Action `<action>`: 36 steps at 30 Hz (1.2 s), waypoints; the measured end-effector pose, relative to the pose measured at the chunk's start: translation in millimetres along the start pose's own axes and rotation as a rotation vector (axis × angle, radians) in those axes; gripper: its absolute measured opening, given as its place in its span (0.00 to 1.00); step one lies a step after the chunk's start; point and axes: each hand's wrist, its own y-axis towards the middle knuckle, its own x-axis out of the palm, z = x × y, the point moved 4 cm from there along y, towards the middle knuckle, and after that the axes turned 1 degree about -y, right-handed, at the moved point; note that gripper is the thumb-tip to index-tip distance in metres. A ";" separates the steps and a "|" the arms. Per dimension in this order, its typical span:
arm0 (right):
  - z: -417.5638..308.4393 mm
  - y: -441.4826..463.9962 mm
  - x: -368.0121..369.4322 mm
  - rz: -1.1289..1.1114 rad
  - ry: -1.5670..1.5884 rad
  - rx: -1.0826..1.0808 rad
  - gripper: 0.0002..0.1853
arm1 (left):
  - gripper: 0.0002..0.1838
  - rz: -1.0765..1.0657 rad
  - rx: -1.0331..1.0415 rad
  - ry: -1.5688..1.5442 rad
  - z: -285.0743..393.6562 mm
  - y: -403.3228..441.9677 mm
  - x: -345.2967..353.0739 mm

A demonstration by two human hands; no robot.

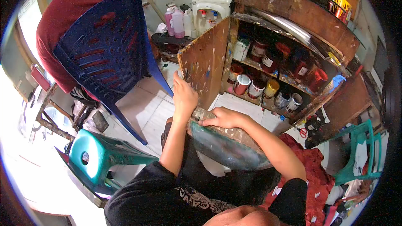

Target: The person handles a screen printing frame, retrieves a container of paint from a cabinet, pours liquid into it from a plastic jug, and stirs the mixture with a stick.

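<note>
Evidently our left hand [184, 98] touches the cabinet door [205, 67] near its edge; grip unclear. Right hand [226, 118] lies over the top of a rounded, dark-faced piece [230, 146] before us, clasp uncertain. Our judgement: steady the piece, handle the door gently.

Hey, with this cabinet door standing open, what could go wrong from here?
The left hand is at the edge of the open cabinet door, so a swing might pinch it. The door could also knock the blue chair close by. The cans stand closely packed, so a bump could tip one.
</note>
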 end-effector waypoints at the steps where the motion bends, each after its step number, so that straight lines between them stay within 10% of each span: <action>1: 4.9 -0.7 2.2 -0.020 -0.046 0.067 0.47 | 0.37 -0.005 0.009 -0.002 -1.8 1.2 2.1; 20: -4.5 -9.4 6.3 0.012 -0.077 0.057 0.42 | 0.50 0.079 0.176 0.137 16.1 -8.1 4.9; 36: -39.4 -12.4 10.7 -0.104 -0.004 0.047 0.29 | 0.48 0.079 -0.196 -0.052 1.5 -14.0 -21.1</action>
